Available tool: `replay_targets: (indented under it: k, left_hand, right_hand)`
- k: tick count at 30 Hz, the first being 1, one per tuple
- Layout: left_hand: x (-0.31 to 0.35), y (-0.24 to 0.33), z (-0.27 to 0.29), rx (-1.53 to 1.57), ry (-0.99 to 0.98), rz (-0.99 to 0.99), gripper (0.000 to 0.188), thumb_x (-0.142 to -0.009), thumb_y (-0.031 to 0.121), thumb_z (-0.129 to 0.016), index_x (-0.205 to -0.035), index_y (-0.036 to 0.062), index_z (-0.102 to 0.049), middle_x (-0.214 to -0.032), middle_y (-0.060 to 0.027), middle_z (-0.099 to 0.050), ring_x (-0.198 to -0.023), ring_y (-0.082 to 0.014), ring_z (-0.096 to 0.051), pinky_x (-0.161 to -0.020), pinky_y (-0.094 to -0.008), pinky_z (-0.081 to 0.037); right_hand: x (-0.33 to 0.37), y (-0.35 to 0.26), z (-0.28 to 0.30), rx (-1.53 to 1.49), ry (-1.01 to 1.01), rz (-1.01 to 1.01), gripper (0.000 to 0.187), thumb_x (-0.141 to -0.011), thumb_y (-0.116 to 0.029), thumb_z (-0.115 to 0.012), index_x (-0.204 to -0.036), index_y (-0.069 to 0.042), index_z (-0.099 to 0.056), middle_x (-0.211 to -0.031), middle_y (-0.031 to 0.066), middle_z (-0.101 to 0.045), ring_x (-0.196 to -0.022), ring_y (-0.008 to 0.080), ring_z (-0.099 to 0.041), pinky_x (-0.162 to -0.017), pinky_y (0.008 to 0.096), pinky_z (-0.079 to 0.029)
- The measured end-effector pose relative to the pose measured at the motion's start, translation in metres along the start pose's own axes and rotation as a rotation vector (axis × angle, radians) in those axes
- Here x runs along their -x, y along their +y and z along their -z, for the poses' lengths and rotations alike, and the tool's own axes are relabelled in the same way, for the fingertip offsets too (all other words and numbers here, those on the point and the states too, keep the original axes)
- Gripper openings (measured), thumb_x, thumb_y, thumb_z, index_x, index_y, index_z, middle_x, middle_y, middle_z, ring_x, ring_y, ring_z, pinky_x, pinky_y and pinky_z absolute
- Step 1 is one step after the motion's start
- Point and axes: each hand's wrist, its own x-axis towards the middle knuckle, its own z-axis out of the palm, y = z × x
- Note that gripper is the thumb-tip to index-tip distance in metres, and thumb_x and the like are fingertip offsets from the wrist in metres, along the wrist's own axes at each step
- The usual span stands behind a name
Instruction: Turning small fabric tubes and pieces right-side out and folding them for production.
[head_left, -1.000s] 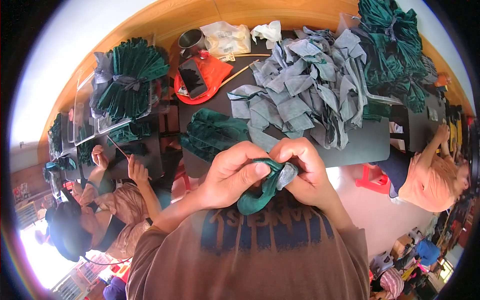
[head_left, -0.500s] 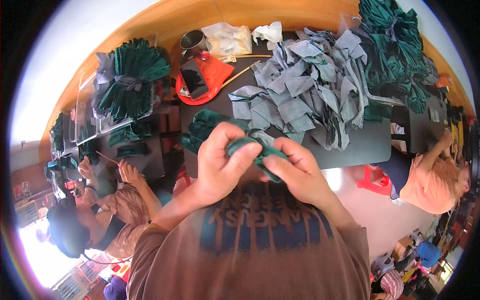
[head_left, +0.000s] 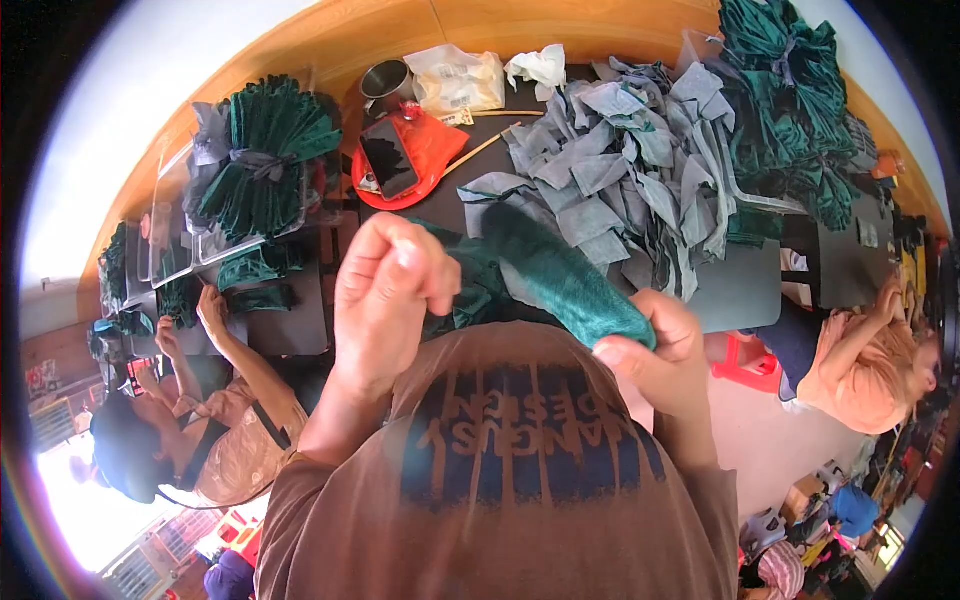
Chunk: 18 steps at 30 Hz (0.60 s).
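My right hand (head_left: 660,345) pinches the near end of a green velvety fabric piece (head_left: 575,285), long and narrow like a small pouch or tube. Its far end stretches up and left over the pile of grey-green fabric pieces (head_left: 590,185) and is blurred. Apart from it, my left hand (head_left: 380,295) is raised with fingers curled and thumb bent over them; whether anything small lies inside is hidden. Beside and partly behind the left hand lies more dark green velvet (head_left: 475,290), near the table's front edge.
Left of the pile are a red plate (head_left: 430,185) with a phone (head_left: 390,160), thin sticks (head_left: 480,148), a metal mug (head_left: 386,85) and a tissue pack (head_left: 455,78). Bundled green fabric (head_left: 265,155) fills a clear bin at left; more bundles (head_left: 785,70) stand right. Co-workers sit on both sides.
My hands have moved apart: the left went left, off the fabric, and the right moved right with it. The crumpled green piece now extends out long.
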Motion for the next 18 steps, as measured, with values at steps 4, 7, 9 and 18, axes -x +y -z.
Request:
replay_targets:
  k: [4,7,9,18]
  left_hand:
    - [0.009,-0.011,-0.002,-0.236,-0.117,0.242,0.031,-0.095,0.032,-0.041,-0.094,0.0024,-0.049,-0.085,-0.0073,-0.055,-0.073,-0.0133,-0.051,-0.070,-0.0268,-0.042]
    - [0.017,-0.029,-0.006,-0.169,-0.262,0.547,0.051,-0.094,0.046,-0.036,-0.105,-0.0017,-0.051,-0.097,-0.0114,-0.057,-0.087,-0.0177,-0.055,-0.079,-0.0318,-0.045]
    - [0.015,-0.029,-0.019,-0.009,-0.283,0.658,0.052,-0.095,0.044,-0.036,-0.110,-0.0035,-0.051,-0.105,-0.0127,-0.057,-0.097,-0.0178,-0.054,-0.088,-0.0336,-0.042]
    - [0.011,-0.017,-0.019,-0.612,-0.399,0.141,0.022,-0.095,0.022,-0.046,-0.098,0.0013,-0.054,-0.100,-0.0058,-0.054,-0.093,-0.0137,-0.050,-0.081,-0.0299,-0.042]
  right_hand:
    - [0.000,0.003,-0.013,0.088,0.023,0.021,0.022,-0.077,-0.009,-0.070,-0.070,-0.006,-0.049,-0.061,0.0002,-0.045,-0.056,0.0076,-0.041,-0.052,0.0237,-0.033]
    - [-0.013,0.003,-0.018,0.396,-0.192,0.345,0.022,-0.075,-0.012,-0.070,-0.071,-0.006,-0.050,-0.063,0.0049,-0.047,-0.058,0.0197,-0.048,-0.058,0.0301,-0.039]
    - [-0.019,0.005,-0.028,0.421,-0.356,0.479,0.022,-0.074,-0.017,-0.069,-0.072,-0.006,-0.051,-0.071,0.0083,-0.050,-0.069,0.0299,-0.051,-0.069,0.0391,-0.040]
    - [-0.013,0.002,-0.018,0.156,0.090,0.258,0.013,-0.077,-0.007,-0.066,-0.088,-0.002,-0.060,-0.080,0.0076,-0.057,-0.075,0.0183,-0.055,-0.067,0.0279,-0.043]
